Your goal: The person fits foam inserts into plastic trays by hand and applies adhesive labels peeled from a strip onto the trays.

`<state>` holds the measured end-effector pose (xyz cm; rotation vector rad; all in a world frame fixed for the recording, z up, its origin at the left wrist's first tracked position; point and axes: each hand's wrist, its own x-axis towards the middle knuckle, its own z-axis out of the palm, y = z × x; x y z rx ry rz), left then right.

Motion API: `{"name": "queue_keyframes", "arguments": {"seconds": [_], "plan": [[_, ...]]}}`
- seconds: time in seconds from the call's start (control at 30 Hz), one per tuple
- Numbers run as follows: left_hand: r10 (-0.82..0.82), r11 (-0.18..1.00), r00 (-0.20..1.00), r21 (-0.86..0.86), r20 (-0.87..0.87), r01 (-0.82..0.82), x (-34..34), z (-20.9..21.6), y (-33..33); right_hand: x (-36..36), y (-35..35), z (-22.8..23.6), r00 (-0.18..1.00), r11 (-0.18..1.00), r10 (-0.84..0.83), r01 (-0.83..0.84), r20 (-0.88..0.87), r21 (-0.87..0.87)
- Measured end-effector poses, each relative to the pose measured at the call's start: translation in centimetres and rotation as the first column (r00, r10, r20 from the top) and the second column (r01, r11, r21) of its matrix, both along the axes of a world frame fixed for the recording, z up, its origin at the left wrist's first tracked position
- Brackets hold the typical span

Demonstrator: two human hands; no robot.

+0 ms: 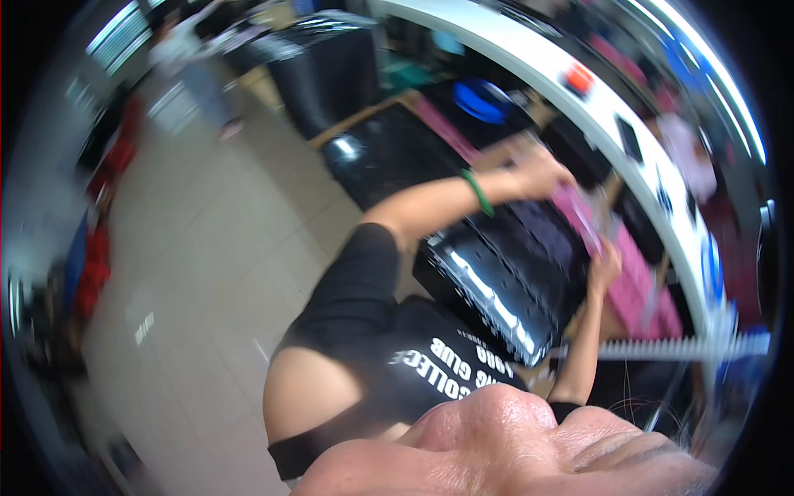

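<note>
Pale floor tiles (198, 273) fill the space far to the left of the hands, and the whole picture is tipped and blurry. A dark worktop (397, 157) sits under and around the hands, with a long white curved beam (595, 116) just past them.

The person reaches out with both arms. The left hand (538, 172) is up high, with a green bangle (477, 192) on its wrist. Its fingers look curled around the top end of a pink strip (579, 217). The right hand (605, 269) is lower down and looks closed on the bottom end of the same pink strip. The blur hides the fingertips, so how tight each hold is cannot be told. The pink strip runs slanted between the two hands.

To do this well, both hands should probably keep an even hold, so the strip stays flat and does not twist or slip.

Just below the hands lies a shiny black tray (488, 285) with bright light on its edge. It is close and could catch the strip. More pink cloth (637, 289) lies just right of the right hand. A white comb-like bar (678, 347) sits below that hand. A blue round thing (481, 101) rests beyond the left hand. Another person (194, 70) stands far off across the floor.
</note>
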<state>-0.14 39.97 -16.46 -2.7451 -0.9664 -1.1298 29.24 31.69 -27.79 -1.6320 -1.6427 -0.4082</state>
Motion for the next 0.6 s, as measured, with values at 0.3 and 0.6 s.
{"name": "queue_keyframes", "arguments": {"seconds": [0.3, 0.6], "plan": [[-0.192, 0.981, 0.972, -0.004, 0.136, 0.194, -3.0, -3.6, 1.3, -2.5, -2.0, 1.0, 0.989, 0.967, -0.139, 0.147, -0.053, 0.207], [-0.185, 0.976, 0.975, -0.088, 0.124, 0.197, -6.2, -3.7, 0.0, -2.7, -6.2, 2.2, 0.975, 0.996, 0.020, -0.001, -0.220, 0.089]]}}
